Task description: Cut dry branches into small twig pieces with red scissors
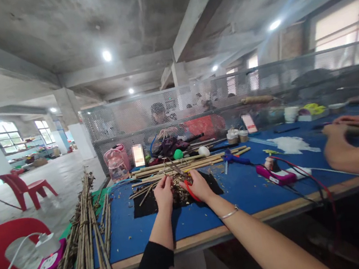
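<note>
My left hand (pixel 163 193) is closed on a thin dry twig (pixel 175 168) over a black mat (pixel 145 207) on the blue table (pixel 250 191). My right hand (pixel 198 185) grips red-handled scissors (pixel 188 189), whose blades point at the twig. Small brown clippings (pixel 179 192) lie heaped on the mat between the two hands. A silver bracelet sits on my right wrist.
Long bamboo sticks (pixel 184 163) lie across the table behind the mat. A bundle of sticks (pixel 85 240) hangs off the left end. A blue glue gun (pixel 234 158) and a pink device (pixel 276 177) lie to the right. Another person's arms (pixel 354 143) rest at right. Mesh screen (pixel 195 104) behind.
</note>
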### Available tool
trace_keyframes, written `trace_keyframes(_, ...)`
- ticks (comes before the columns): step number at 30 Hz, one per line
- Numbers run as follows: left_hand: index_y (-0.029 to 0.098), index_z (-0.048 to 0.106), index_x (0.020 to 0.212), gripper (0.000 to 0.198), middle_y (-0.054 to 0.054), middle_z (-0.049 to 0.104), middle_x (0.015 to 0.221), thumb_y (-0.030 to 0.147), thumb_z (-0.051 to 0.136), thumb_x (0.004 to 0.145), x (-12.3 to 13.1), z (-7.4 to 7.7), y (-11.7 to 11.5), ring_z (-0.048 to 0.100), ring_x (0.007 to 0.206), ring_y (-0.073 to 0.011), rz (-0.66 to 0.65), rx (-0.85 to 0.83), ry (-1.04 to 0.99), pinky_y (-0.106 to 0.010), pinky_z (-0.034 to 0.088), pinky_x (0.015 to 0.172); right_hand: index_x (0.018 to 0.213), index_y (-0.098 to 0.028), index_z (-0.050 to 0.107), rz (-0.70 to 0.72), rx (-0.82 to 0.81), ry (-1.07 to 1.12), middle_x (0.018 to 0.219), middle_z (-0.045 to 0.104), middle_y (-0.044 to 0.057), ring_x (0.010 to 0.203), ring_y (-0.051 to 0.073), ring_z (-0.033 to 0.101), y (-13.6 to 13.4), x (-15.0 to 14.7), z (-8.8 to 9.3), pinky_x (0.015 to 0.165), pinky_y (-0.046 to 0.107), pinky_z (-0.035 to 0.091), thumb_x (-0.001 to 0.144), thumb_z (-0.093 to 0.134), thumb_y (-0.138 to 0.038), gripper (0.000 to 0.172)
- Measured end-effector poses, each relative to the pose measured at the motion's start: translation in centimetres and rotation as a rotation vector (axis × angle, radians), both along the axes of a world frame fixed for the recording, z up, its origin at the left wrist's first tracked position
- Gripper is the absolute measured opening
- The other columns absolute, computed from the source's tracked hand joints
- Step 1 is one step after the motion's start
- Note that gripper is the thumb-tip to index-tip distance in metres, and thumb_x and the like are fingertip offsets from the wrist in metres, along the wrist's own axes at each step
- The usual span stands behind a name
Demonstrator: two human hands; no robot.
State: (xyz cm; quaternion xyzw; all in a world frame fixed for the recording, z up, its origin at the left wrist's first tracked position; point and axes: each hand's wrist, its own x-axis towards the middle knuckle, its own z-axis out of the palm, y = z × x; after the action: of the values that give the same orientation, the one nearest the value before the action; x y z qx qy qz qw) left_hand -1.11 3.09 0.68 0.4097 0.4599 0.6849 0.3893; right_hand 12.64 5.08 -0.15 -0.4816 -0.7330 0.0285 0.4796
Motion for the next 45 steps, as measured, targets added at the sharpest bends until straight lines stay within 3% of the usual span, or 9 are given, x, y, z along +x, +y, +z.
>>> trace_keyframes(6, 0.012, 0.065, 0.096, 0.038, -0.006, 0.066, 0.078, 0.035, 0.061, 0.066, 0.1, 0.1, 0.0, 0.056, 0.062, -0.0104, -0.051, 0.016, 0.010, -0.016, 0.039, 0.047, 0.099, -0.017, 0.048, -0.009, -0.027, -0.213, 0.104, 0.051, 0.010, 0.099, 0.023, 0.046, -0.8, -0.5, 0.2, 0.083, 0.034, 0.037, 0.064, 0.063, -0.046, 0.048)
trace_keyframes(12, 0.011, 0.065, 0.092, 0.032, -0.006, 0.067, 0.082, 0.030, 0.053, 0.070, 0.2, -0.4, 0.2, 0.057, 0.066, -0.0125, -0.102, 0.062, 0.143, -0.020, 0.043, 0.054, 0.103, -0.018, 0.047, -0.040, -0.087, -0.265, 0.110, 0.049, 0.010, 0.105, 0.024, 0.042, -0.9, -0.5, 0.4, 0.085, 0.034, 0.034, 0.064, 0.063, -0.045, 0.050)
trace_keyframes(21, 0.013, 0.068, 0.085, 0.026, -0.006, 0.068, 0.084, 0.022, 0.047, 0.074, -0.2, -0.4, 0.0, 0.059, 0.082, -0.0170, 0.002, 0.124, 0.433, -0.025, 0.041, 0.079, 0.102, -0.018, 0.046, -0.033, -0.063, -0.278, 0.109, 0.050, 0.010, 0.104, 0.024, 0.043, -1.0, -0.6, 0.3, 0.083, 0.034, 0.033, 0.068, 0.059, -0.045, 0.045)
trace_keyframes(29, 0.013, 0.068, 0.080, 0.027, -0.007, 0.069, 0.081, 0.031, 0.048, 0.076, 0.2, -0.3, -0.6, 0.060, 0.077, -0.0178, 0.000, 0.110, 0.461, -0.025, 0.043, 0.073, 0.087, -0.018, 0.048, -0.017, -0.107, -0.326, 0.083, 0.059, 0.005, 0.077, 0.018, 0.054, -1.2, -0.3, 0.8, 0.064, 0.026, 0.035, 0.073, 0.052, -0.054, 0.039)
trace_keyframes(39, 0.014, 0.067, 0.093, 0.030, -0.006, 0.069, 0.085, 0.031, 0.048, 0.076, 0.0, -0.7, -0.3, 0.061, 0.078, -0.0174, 0.012, 0.117, 0.399, -0.024, 0.044, 0.072, 0.090, -0.019, 0.050, -0.130, -0.235, -0.408, 0.084, 0.062, 0.006, 0.081, 0.020, 0.059, -1.4, -0.5, 0.9, 0.063, 0.025, 0.034, 0.073, 0.047, -0.062, 0.047)
trace_keyframes(45, 0.015, 0.068, 0.083, 0.027, -0.006, 0.069, 0.076, 0.029, 0.046, 0.078, -0.2, -0.3, -0.7, 0.059, 0.070, -0.0166, 0.063, 0.078, 0.602, -0.025, 0.042, 0.069, 0.092, -0.018, 0.048, -0.108, -0.178, -0.403, 0.087, 0.061, 0.007, 0.081, 0.020, 0.058, -1.6, -0.5, 1.0, 0.065, 0.027, 0.035, 0.070, 0.051, -0.061, 0.048)
